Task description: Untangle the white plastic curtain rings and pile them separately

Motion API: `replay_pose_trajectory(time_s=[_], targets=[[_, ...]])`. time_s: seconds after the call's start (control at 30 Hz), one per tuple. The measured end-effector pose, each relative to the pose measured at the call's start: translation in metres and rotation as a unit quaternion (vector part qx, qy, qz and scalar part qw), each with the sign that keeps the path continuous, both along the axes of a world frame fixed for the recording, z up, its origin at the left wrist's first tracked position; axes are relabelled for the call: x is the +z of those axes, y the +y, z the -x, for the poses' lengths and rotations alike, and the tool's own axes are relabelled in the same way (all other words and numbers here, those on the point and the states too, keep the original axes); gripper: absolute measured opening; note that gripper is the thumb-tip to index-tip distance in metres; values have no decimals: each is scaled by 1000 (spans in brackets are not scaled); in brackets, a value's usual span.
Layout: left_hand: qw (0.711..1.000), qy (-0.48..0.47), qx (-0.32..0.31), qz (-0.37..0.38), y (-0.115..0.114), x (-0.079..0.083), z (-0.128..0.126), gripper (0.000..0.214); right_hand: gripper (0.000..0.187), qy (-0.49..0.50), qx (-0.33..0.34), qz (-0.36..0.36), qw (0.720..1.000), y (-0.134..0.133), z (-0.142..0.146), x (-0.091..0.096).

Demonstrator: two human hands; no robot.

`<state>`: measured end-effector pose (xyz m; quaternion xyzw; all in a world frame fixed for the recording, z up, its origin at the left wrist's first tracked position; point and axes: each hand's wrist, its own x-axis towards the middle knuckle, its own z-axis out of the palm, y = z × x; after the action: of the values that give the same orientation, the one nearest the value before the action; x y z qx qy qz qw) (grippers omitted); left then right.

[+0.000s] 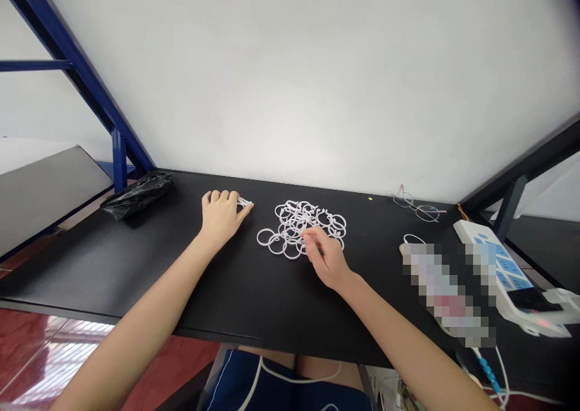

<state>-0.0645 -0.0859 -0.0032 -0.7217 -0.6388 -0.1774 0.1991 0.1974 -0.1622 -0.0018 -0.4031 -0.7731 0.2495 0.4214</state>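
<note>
1. The left hand [220,214] is closed, its fingers curled together on a narrow bunch of white plastic rings [245,202]. Seen almost edge-on, the bunch juts from the fingertips toward the hand's right, its long axis pointing at the larger heap.
2. The right hand [326,257] is angled down, with thumb and forefinger close together at the near side of that heap. Whether they are clamped on a ring, I cannot tell.
3. The pile of white plastic rings [299,220] lies flat and interlinked between the hands, wider than it is deep. The right hand is nearer, touching it, while the left fingertips stop just beside its left edge.
4. Beneath both hands is a black tabletop [254,296]. Well left of the left hand sits a crumpled black plastic bag [136,196].
5. Well right of the right hand are wire-rimmed eyeglasses [417,208] near the far edge, a loop of white cable [412,239], a pixelated object [446,293] and a white-and-blue power strip [492,257].
6. No brand or writing can be read: the power strip's markings are too small, and the pixelation hides whatever the object carries.
</note>
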Motion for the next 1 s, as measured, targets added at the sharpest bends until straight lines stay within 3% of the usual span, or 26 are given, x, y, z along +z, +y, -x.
replay_pose_trajectory(time_s=[0.3, 0.73, 1.0], targets=[[996, 39, 14, 77, -2, -6, -5, 47, 19, -6, 7, -5, 1000, 0, 1, 1], [992, 33, 24, 116, -6, 1, -8, 43, 19, -8, 8, -8, 1000, 0, 1, 0], [994, 32, 14, 100, -5, 1, -6, 40, 18, -4, 10, -10, 1000, -1, 2, 2]])
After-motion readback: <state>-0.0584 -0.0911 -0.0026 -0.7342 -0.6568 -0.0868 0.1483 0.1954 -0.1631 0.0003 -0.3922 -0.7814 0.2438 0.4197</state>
